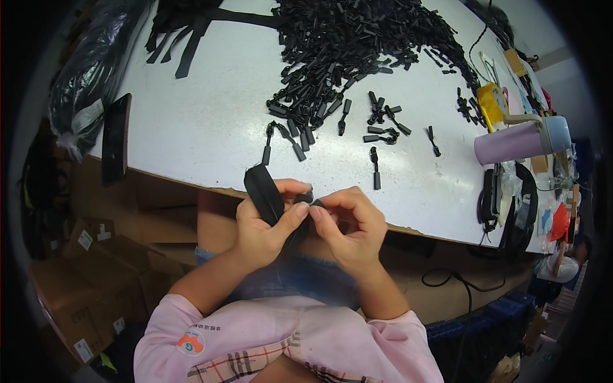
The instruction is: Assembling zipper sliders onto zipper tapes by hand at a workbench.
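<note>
White counter [204, 121], heap of black zipper pulls [357, 45]. My left hand [262, 226] grips black zipper tape [263, 191]; right hand [351, 230] pinches slider [305, 198]. I judge threading step; next needs fine alignment.

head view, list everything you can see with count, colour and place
table: one, white, centre
zipper pulls: big pile plus loose ones, black, table top middle
black tape: one strip, in left hand at table edge
slider: one, black, between both hands' fingertips
bottle: one, lilac, lying right
phone: one, black, table left edge
bag: one, black plastic, far left
boxes: several, brown, floor left
left hand: holds tape
right hand: pinches slider
</note>
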